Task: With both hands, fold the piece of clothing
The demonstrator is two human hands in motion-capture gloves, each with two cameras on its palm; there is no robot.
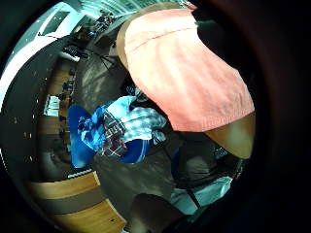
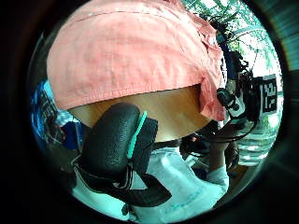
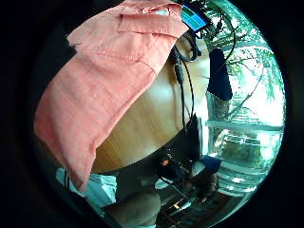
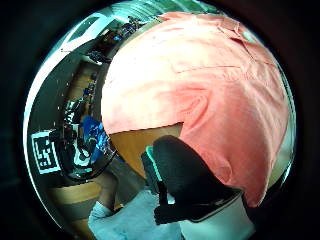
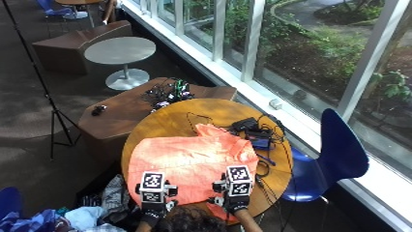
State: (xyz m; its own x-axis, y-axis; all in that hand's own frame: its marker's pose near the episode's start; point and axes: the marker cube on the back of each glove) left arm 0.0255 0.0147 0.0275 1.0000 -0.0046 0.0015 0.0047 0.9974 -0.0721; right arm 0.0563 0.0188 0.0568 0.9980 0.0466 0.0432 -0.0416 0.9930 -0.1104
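A salmon-pink shirt (image 5: 193,162) lies spread flat on the round wooden table (image 5: 174,118), its collar toward the far side. My left hand (image 5: 153,209) and right hand (image 5: 237,203) hover side by side above the shirt's near hem at the table's front edge. The left palm views show the shirt (image 2: 131,51) (image 1: 184,68) a little way off, with bare table wood (image 2: 173,112) under the black-gloved thumb (image 2: 114,144). The right palm views show the shirt (image 4: 200,85) (image 3: 104,80) likewise, and that hand's thumb (image 4: 182,175) lies straight by the hem. Neither hand holds cloth.
Cables and small devices (image 5: 254,133) lie on the table's far right beside the shirt. A blue chair (image 5: 334,150) stands to the right. A pile of clothes (image 5: 96,208) lies on the floor at the left, with plaid cloth in a blue bin (image 1: 116,131).
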